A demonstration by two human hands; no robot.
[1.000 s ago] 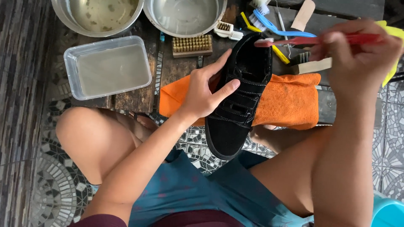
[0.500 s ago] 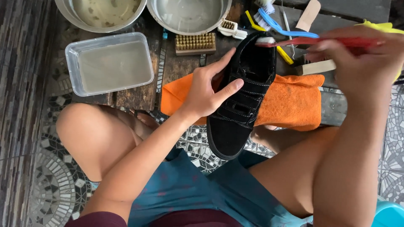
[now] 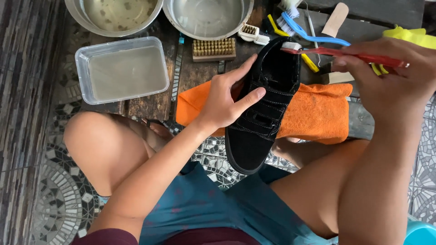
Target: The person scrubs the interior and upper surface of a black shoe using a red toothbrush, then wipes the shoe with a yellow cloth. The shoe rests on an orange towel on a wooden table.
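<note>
The left hand [image 3: 225,102] grips a black suede strap shoe [image 3: 265,109] by its side; at two o'clock, the right hand [image 3: 390,75] pinches a red-handled toothbrush [image 3: 345,53] touching its opening.

A dark wooden board [image 3: 150,102] carries two metal bowls [image 3: 206,18], a plastic tub [image 3: 122,68], brushes [image 3: 214,49] and an orange cloth [image 3: 318,113].

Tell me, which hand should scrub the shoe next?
Probably the right hand: it already holds the red toothbrush with its bristles at the black shoe, while the left hand steadies the shoe.
</note>
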